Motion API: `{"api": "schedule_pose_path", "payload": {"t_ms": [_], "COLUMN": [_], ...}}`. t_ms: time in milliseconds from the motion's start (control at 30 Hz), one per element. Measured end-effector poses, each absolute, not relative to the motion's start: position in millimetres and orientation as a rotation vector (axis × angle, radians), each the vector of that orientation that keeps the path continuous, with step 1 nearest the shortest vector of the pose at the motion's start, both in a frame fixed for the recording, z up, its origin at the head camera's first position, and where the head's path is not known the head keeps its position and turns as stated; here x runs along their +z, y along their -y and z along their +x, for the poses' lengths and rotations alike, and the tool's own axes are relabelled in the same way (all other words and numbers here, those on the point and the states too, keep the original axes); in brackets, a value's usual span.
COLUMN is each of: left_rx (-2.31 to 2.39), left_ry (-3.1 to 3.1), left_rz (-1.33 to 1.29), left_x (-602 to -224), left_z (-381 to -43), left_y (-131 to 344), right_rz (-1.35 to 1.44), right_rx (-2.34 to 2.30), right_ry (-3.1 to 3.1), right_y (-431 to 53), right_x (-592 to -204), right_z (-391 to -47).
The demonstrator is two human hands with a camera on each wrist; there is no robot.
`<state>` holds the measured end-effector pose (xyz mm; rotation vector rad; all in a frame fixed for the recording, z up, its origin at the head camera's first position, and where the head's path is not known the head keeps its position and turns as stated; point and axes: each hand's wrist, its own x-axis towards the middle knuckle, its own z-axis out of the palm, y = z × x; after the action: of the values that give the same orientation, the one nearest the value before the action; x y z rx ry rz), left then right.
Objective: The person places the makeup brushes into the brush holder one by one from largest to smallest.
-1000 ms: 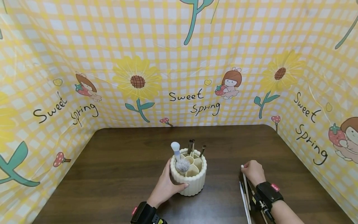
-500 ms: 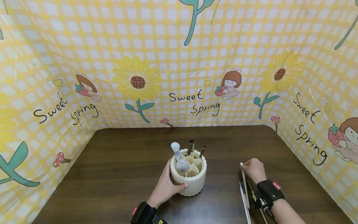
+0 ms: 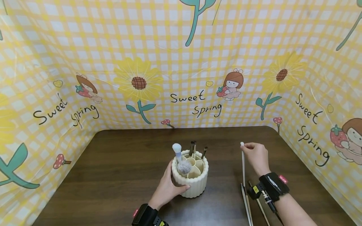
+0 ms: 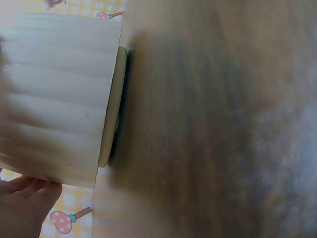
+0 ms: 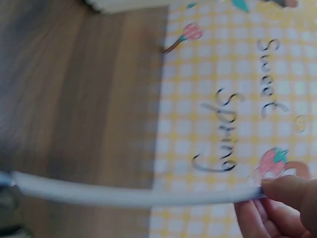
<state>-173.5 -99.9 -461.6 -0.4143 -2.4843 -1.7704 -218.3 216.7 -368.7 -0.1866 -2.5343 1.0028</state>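
On the table stands a cream ribbed makeup brush holder [image 3: 194, 187] with several compartments inside. My left hand [image 3: 168, 190] grips its near left side, thumb across the front. In the left wrist view the holder's wall [image 4: 54, 94] fills the left part, with fingers [image 4: 42, 198] at its lower edge. To the right, my right hand [image 3: 257, 157] pinches a slender white stick [image 3: 243, 166] by its white-tipped upper end, the stick upright. In the right wrist view thumb and fingers pinch the end of this white stick [image 5: 133, 196], which is blurred.
In the holder stand a white-headed brush [image 3: 177, 148], a fluffy grey brush [image 3: 184, 167] and several dark-tipped ones [image 3: 192, 147]. Thin sticks [image 3: 245, 204] lie on the brown table [image 3: 127, 163] below the right hand. Yellow checked cloth [image 3: 181, 62] hangs around the table.
My right hand has risen away from the table, lifting the white stick upright from among the others. The left hand and the holder have stayed in place.
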Motion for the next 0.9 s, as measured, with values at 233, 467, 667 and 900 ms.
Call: {"api": "schedule_pose_path", "payload": {"t_ms": [233,467,667,900], "left_rx": [-1.791,-1.757,-1.740,-1.735], "left_ry": [2.469,2.487,2.495,2.496], "left_rz": [-0.419,-0.414,-0.411,-0.416], "left_x": [-458.9,-461.1,-460.4,-461.4], "left_z": [-172.4,-173.1,-172.6,-173.1], "left_y": [99.2,99.9,99.2,99.1], "right_rz": [-0.201,-0.060,0.017,0.031], "right_rx": [1.169,1.443,1.585,1.685], "right_ry": [2.295,2.072,1.957,1.827], "right_y": [-193.8,-167.4,-147.7,-136.5], "right_x": [-345.4,-332.8,-326.9,-322.3], "right_z": [-215.9,-208.5,-201.6,-198.2]}}
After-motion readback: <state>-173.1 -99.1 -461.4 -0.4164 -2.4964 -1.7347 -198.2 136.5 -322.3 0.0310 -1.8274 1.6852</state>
